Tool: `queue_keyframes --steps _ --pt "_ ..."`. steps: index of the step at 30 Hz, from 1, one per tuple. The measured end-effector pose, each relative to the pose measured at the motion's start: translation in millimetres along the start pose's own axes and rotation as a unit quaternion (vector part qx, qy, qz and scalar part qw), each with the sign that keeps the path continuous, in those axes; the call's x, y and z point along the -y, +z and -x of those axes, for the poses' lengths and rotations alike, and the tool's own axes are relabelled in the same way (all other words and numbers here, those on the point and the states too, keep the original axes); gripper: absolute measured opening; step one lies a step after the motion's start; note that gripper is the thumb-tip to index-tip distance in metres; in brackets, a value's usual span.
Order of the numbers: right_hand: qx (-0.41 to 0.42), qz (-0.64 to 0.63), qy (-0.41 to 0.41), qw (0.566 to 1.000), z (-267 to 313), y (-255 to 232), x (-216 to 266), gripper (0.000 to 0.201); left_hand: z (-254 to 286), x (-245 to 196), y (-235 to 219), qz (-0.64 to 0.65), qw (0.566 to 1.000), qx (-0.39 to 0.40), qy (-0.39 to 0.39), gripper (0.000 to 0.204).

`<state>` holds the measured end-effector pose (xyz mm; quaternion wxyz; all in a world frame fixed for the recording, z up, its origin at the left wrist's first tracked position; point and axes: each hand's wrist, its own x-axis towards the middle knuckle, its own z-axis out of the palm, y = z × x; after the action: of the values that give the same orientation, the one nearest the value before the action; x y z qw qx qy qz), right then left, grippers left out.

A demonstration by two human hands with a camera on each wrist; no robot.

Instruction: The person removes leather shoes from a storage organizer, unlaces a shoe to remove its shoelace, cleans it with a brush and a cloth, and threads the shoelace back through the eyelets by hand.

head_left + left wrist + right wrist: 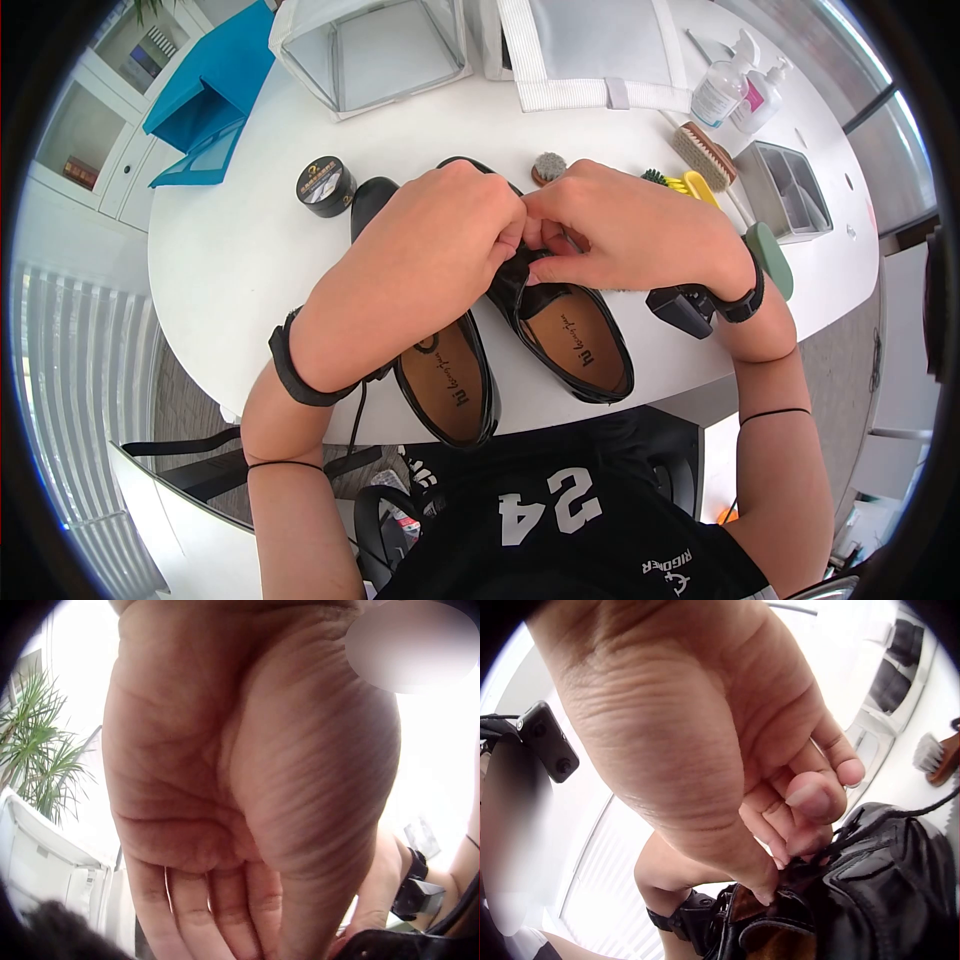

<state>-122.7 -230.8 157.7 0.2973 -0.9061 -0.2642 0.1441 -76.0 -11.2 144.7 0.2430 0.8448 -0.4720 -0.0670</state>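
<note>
Two glossy black lace-up shoes with tan insoles stand side by side on the white table [250, 260], heels toward the person. My hands meet over the lacing of the right-hand shoe [577, 345]. My left hand [430, 235] has its fingers curled down at the laces, its fingertips mostly hidden in the left wrist view. In the right wrist view, my right hand [697, 742] pinches at the black shoelace [889, 816], thumb tip low by the shoe's opening. A strand of lace runs off across the toe. The left-hand shoe [448, 390] lies partly under my left forearm.
Left of the shoes sits a black round tin [325, 187]. A small round brush [548, 168], a wooden brush [705, 155], a yellow-handled brush [697, 187] and a grey divided box [785, 190] lie to the right. Pump bottles [720, 92] and a white-framed box [370, 60] stand behind.
</note>
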Motion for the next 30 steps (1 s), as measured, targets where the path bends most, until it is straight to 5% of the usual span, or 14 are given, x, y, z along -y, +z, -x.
queue_keyframes --steps 30 --pt "-0.007 0.014 -0.01 1.0 0.9 0.5 -0.1 0.023 -0.6 -0.6 0.8 -0.004 1.0 0.003 -0.004 0.005"
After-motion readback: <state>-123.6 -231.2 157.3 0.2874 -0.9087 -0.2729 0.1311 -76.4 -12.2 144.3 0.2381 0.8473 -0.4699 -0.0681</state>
